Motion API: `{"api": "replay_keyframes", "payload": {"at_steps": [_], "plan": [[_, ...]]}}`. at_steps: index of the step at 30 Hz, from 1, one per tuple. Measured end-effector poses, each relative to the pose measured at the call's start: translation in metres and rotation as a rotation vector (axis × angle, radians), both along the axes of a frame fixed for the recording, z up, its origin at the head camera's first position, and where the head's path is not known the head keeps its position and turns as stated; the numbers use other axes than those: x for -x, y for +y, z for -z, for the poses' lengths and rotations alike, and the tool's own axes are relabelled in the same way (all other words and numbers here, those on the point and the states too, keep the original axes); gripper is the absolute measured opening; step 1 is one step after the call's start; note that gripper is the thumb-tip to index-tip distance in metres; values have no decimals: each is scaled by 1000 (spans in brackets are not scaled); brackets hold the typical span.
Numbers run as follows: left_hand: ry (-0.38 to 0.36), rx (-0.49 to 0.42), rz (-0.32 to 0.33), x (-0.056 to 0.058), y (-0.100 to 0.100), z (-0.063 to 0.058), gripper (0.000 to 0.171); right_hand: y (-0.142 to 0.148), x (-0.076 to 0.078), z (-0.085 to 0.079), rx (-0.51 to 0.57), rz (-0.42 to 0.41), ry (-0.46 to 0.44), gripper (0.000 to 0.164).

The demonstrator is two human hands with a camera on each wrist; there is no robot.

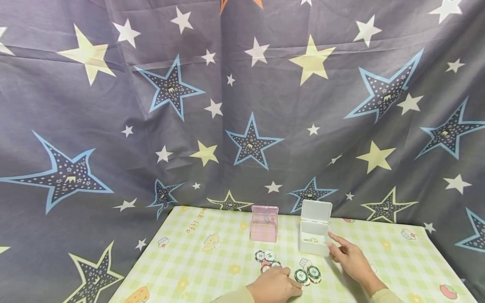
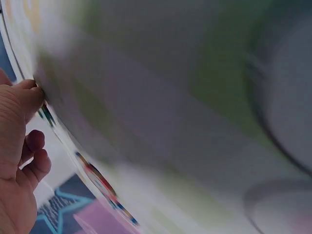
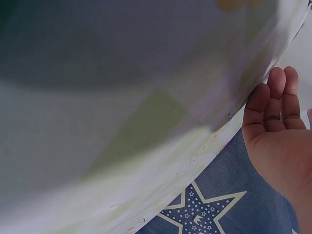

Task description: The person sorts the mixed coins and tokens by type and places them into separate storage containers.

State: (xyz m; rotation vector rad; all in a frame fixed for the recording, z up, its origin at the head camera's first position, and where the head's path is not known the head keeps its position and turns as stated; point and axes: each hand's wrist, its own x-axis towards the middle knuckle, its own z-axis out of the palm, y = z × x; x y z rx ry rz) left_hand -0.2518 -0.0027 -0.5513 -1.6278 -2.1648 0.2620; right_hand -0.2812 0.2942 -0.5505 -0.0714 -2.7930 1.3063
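In the head view my left hand [image 1: 274, 286] is low over the tabletop, between two groups of poker chips. Its thumb and finger meet at the cloth in the left wrist view; I cannot tell whether a chip is between them. Green-and-white poker chips [image 1: 313, 272] overlap just right of it. Beyond its knuckles lie several mixed poker chips [image 1: 269, 255], partly hidden by the hand. My right hand [image 1: 351, 259] rests its fingertips at the right side of a white box [image 1: 313, 247], with fingers extended in the right wrist view [image 3: 273, 112].
The white box has its lid raised and small pale pieces [image 1: 311, 240] inside. Left of it stands a translucent pink box [image 1: 264, 232], lid up as well. A checked tablecloth [image 1: 212, 269] covers the table. Behind hangs a grey star-patterned curtain [image 1: 273, 101].
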Motion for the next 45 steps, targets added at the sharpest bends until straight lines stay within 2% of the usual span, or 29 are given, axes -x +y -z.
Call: {"api": "replay_keyframes", "payload": {"at_steps": [3, 9, 14, 17, 20, 25, 33, 38, 45], "plan": [[-26, -42, -72, 4, -9, 1, 14, 1, 0, 0, 0, -1, -1, 59], [-206, -91, -211, 7, -14, 0, 10, 0, 0, 1, 17, 1, -4, 58], [-396, -144, -349, 8, -10, 0, 11, 0, 0, 1, 15, 3, -7, 58], [-453, -141, -437, 9, -4, -2, 15, 1, 1, 1, 11, 2, -5, 59], [-508, -114, -495, 9, 3, -9, 20, 2, 1, 0, 10, 2, -6, 59], [-594, -35, -550, 10, 13, -22, 24, 0, -1, 0, 8, 15, -13, 58], [-636, 32, -646, 9, 18, -30, 25, -2, -1, -1, 9, 14, -5, 56], [-638, 22, -627, 7, 14, -30, 22, -2, 0, -1, -6, 10, -7, 57], [-637, -66, -588, 5, 6, -20, 21, -1, -1, 0, -5, 8, -6, 58]]}}
